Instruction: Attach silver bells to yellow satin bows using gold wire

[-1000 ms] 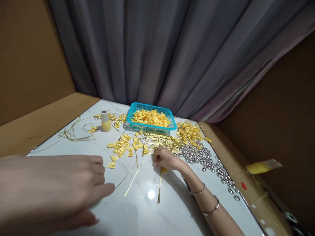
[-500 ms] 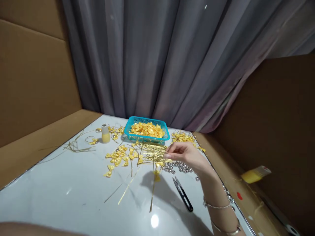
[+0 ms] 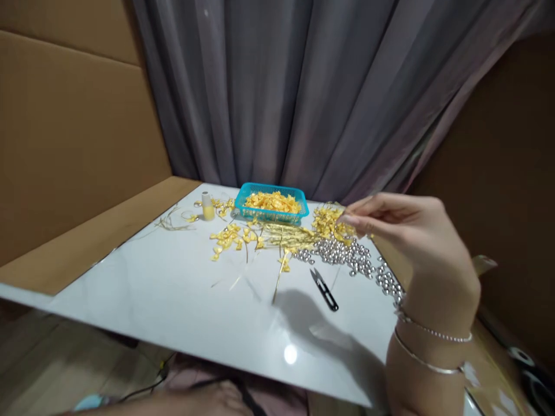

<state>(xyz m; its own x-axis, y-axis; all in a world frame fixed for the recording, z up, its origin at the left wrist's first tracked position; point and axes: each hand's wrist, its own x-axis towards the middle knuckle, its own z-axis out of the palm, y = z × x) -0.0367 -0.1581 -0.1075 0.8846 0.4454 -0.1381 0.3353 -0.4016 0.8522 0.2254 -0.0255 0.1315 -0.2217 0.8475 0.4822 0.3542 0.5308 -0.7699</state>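
Observation:
My right hand [image 3: 399,225] is raised over the right side of the table, thumb and fingers pinched together. Whatever may be between the fingertips is too small to make out. Behind the fingertips lies a heap of yellow ribbon bows [image 3: 327,221]. Silver beads [image 3: 342,252] spread below the hand, and a bundle of gold twist ties [image 3: 288,236] lies to their left. Black thread snips [image 3: 324,290] rest on the white tabletop, apart from the hand. My left hand [image 3: 223,398] is low by my lap, below the table's front edge, blurred and partly cut off.
A blue basket [image 3: 271,216] full of yellow bows stands at the back. Left of it is a small yellow-and-white bottle [image 3: 207,207]. Loose bows [image 3: 228,236] lie mid-table. Cardboard walls [image 3: 73,127] and a grey curtain [image 3: 260,86] enclose the table [image 3: 195,306].
My right hand has moved up and right, away from the gold twist ties and closer to the camera. My left arm has gone from the table's front-left edge down towards my lap. The view has shifted.

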